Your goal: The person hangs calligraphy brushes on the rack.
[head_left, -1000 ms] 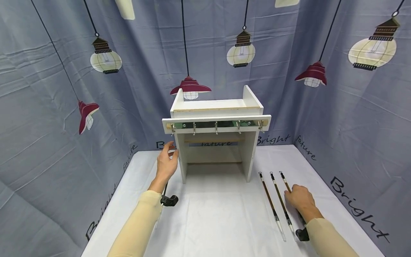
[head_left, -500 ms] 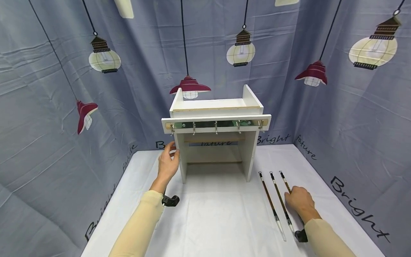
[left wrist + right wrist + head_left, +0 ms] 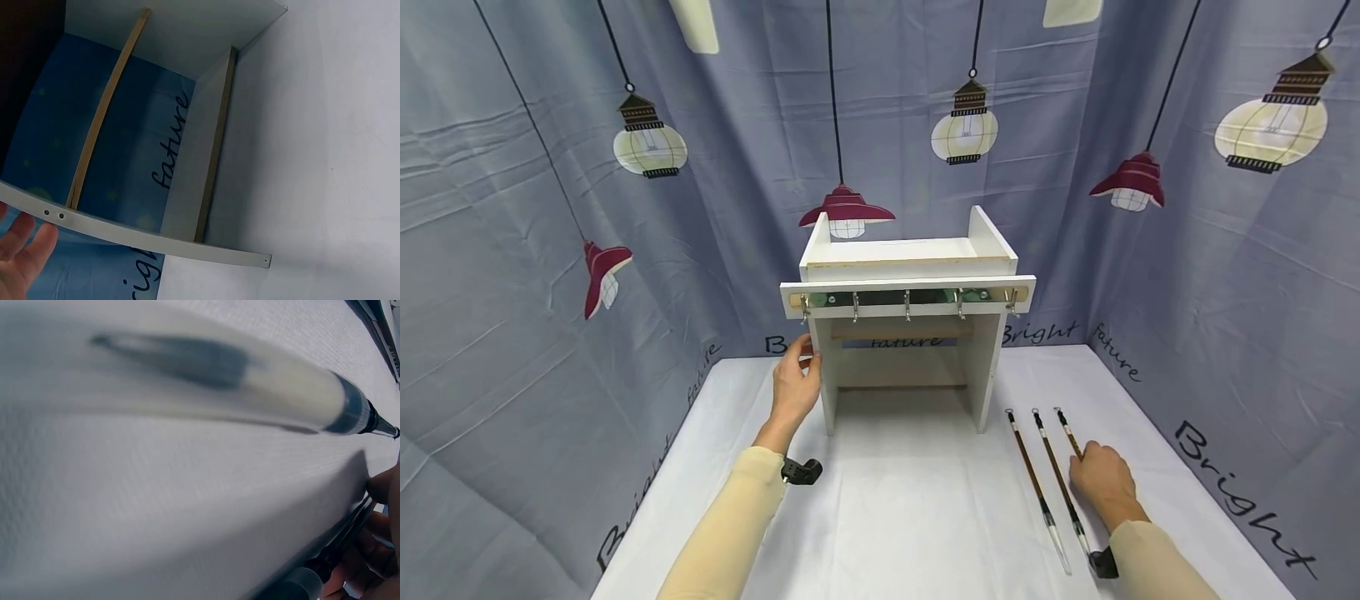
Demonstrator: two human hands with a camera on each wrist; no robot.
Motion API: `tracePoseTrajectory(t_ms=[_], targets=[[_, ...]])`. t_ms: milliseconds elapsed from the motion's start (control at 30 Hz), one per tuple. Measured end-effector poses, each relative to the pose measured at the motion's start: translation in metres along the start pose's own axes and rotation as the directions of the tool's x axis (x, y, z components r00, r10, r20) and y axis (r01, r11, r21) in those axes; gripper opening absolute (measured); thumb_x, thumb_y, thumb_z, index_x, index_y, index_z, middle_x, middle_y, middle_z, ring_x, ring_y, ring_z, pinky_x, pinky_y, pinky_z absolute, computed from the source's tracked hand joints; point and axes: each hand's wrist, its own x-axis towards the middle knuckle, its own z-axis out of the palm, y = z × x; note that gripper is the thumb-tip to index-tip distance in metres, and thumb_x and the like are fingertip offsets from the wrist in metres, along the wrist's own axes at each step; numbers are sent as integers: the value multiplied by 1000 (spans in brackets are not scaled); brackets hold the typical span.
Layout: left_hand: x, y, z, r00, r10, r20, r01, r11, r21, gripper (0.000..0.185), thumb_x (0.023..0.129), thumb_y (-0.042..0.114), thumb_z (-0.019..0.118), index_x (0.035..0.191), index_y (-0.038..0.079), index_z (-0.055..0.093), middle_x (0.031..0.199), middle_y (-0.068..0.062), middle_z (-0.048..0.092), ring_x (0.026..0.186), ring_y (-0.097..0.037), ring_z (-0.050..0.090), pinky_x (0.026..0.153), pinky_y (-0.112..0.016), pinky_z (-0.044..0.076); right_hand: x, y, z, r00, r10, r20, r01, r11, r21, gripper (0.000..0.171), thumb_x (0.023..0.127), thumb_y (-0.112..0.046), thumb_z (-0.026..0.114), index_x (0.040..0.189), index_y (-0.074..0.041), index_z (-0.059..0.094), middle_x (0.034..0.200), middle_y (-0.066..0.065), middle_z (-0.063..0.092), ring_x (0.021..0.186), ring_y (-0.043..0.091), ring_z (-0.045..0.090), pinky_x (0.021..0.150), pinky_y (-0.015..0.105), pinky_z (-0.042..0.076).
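Brush [image 3: 1071, 437], slim and brown-handled, pinched in the right hand [image 3: 1102, 482]; left hand [image 3: 795, 383], half-spread, alongside a white wooden shelf unit [image 3: 910, 269].

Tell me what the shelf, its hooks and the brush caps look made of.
Shelf: likely wood-based board, smooth white finish, bare-looking tan edges. Hooks: probably metal, shiny, silvery. Brush caps: apparently clear plastic, since a dark tip shows through one.
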Motion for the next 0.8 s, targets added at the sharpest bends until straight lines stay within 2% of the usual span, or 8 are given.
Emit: tracePoseTrajectory(t_ms=[233, 567, 800], targets=[[1, 0, 1, 1000, -2, -12, 2, 1000, 18, 41, 106, 18, 58, 145, 6, 54, 129, -20, 66, 114, -40, 69, 95, -49, 57, -1, 0, 3, 999, -43, -23, 43, 999, 5, 29, 97, -10, 52, 102, 19, 56, 90, 34, 60, 86, 55, 63, 76, 62, 53], [2, 5, 1, 1000, 12, -23, -12, 1000, 20, 40, 106, 14, 57, 144, 3, 54, 129, -22, 65, 114, -42, 68, 97, -51, 56, -1, -4, 5, 997, -48, -63, 48, 999, 11, 25, 96, -8, 53, 93, 16, 58, 85, 32, 61, 80, 53, 65, 71, 61, 53], [1, 5, 2, 1000, 10, -30, -9, 1000, 23, 39, 105, 12, 58, 143, 3, 55, 128, -22, 65, 113, -42, 68, 97, -51, 56, -1, -6, -4, 995, -32, -93, 35, 999, 31, 22, 96, -8, 50, 91, 13, 57, 85, 32, 62, 78, 51, 65, 68, 60, 53]])
